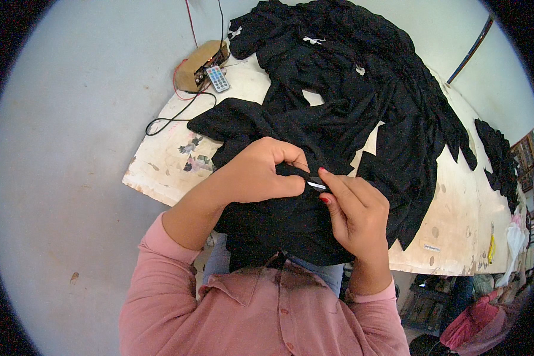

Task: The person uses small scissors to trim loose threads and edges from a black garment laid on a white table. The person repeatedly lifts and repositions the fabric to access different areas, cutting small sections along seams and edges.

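A black garment (279, 219) hangs over the near edge of the worn white table (166, 166) and down onto my lap. My left hand (255, 172) pinches a fold of its cloth at the top. My right hand (356, 210) meets it from the right, thumb and forefinger closed on the same fold, where a small white label (316, 186) shows between the fingertips. Both hands touch each other over the cloth.
A large heap of black garments (350, 77) covers the table's middle and far side; another black piece (497, 157) lies at the right. A small cardboard box with wires (200, 66) and a remote control (218, 78) sit at the far left corner. Pale floor lies to the left.
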Tool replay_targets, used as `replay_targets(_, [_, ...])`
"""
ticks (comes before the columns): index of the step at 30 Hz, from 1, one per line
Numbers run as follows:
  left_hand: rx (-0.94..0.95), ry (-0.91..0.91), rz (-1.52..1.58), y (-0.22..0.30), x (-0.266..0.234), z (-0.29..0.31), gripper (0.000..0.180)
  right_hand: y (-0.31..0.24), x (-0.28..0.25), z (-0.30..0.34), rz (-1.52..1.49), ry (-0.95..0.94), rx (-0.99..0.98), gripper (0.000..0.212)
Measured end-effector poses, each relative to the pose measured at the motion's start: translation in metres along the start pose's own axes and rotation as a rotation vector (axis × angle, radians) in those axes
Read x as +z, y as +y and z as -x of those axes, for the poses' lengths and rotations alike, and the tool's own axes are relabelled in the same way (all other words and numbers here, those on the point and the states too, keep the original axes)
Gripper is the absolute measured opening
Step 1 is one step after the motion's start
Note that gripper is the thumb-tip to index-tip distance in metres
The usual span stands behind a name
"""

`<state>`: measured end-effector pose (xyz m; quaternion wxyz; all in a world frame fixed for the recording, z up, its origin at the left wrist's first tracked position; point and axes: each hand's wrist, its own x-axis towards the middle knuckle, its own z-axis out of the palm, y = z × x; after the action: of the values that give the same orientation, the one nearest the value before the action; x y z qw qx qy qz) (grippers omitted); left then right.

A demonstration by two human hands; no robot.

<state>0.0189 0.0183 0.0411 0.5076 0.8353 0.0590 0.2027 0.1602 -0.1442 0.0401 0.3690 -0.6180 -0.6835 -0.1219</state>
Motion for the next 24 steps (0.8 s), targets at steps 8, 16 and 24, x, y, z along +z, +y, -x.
replay_targets(8, [0.177, 0.245, -0.141, 0.007, 0.014, 0.007, 0.012, -0.006, 0.013, 0.003, -0.186, 0.217, 0.168, 0.024])
replay_targets(16, [0.26, 0.532, -0.441, 0.013, 0.04, 0.018, 0.022, -0.01, 0.034, 0.002, -0.327, 0.322, 0.206, 0.025])
replay_targets(24, [0.304, 0.485, -0.69, 0.007, 0.038, 0.026, 0.028, -0.008, 0.04, -0.004, -0.322, 0.271, 0.205, 0.026])
